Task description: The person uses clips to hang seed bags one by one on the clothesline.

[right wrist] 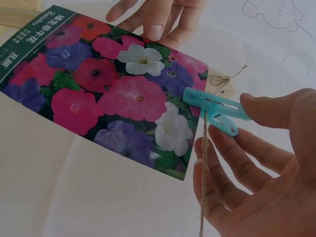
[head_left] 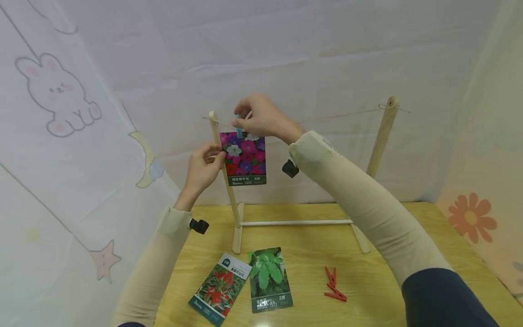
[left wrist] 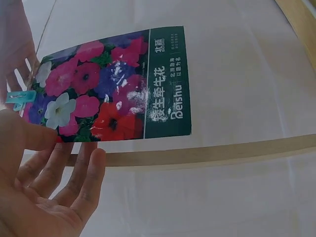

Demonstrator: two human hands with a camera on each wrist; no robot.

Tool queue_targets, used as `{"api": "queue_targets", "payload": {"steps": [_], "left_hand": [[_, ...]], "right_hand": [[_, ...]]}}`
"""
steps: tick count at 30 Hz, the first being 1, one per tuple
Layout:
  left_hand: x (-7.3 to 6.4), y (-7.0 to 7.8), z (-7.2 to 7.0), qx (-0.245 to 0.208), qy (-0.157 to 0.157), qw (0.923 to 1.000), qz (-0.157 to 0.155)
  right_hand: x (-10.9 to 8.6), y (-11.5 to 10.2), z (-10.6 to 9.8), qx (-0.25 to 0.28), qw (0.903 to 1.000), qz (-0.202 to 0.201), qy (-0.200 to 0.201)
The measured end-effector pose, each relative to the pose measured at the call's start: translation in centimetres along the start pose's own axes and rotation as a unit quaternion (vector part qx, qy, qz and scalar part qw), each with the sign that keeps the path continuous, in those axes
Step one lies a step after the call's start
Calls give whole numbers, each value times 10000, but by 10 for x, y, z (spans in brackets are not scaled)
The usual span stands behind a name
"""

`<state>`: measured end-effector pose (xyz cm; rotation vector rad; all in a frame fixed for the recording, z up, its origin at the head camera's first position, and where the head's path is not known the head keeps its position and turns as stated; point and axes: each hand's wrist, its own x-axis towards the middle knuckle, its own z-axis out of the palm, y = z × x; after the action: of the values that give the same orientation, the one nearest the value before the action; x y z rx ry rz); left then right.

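A flower seed packet (head_left: 245, 159) with pink, purple, red and white blooms hangs at the twine (right wrist: 203, 187) near the left post. My left hand (head_left: 204, 165) pinches its left edge, thumb in front and fingers behind, as the left wrist view shows. At the packet's top edge, a light blue clothespin (right wrist: 217, 108) clamps the packet and twine. My right hand (head_left: 261, 116) holds that clothespin by its handle end between thumb and fingers. On the table lie a red-flowered packet (head_left: 220, 288) and a green-leaf packet (head_left: 269, 279), side by side.
A wooden stand carries the twine between its left post (head_left: 230, 190) and right post (head_left: 382, 136), joined low down by a white rod (head_left: 296, 223). Red clothespins (head_left: 335, 290) lie right of the packets on the wooden table (head_left: 310, 259). Printed cloth (head_left: 122, 181) surrounds the table.
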<state>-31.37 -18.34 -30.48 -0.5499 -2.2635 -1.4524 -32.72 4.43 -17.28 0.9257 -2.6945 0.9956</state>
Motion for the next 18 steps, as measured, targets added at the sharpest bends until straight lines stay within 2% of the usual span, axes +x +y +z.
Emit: {"api": "queue_targets", "payload": {"steps": [11,18], "left_hand": [[-5,-5,2,155,36,9999,-38],[-11,-10,-3,200,73,9997,-75]], "right_hand": [[-6,7,-1,71,10000,66,6],[-9,8,-1,100,9999,73,63]]}}
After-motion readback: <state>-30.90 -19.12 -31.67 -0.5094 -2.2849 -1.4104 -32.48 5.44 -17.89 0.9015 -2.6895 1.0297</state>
